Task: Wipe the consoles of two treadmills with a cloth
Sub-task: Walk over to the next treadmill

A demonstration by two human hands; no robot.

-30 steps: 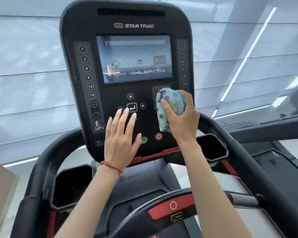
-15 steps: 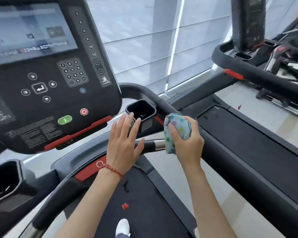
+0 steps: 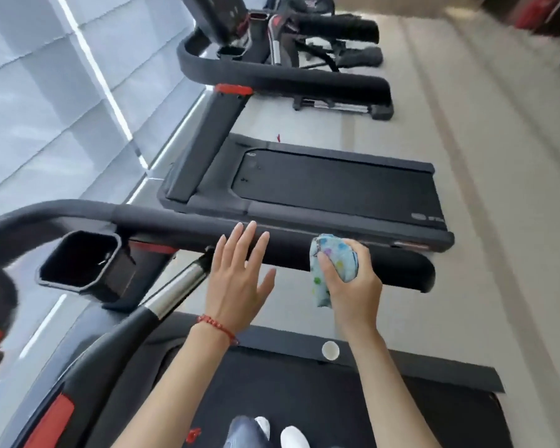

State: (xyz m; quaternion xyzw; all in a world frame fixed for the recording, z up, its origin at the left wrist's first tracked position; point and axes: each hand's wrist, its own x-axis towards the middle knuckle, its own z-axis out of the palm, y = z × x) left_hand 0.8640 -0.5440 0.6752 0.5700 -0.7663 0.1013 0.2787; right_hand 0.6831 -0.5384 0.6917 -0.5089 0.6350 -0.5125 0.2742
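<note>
Crumpled pale-blue cloth with coloured dots (image 3: 332, 263): gripped in curled right hand (image 3: 353, 286), centre frame. Left hand (image 3: 236, 279): fingers straight, spread, before black padded handrail (image 3: 175, 227).

A pale blue cloth (image 3: 333, 263) dotted green, purple and yellow is seen. Black handrail (image 3: 181, 224), red bracelet (image 3: 217, 328), white shoes (image 3: 293, 436) and grey floor (image 3: 498, 156) are shown.

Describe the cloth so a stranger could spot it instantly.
Find the black side handrail of the near treadmill. In front of it, the right hand grips the cloth: bunched, pale blue, with coloured dots, unlike the open left hand.
</note>
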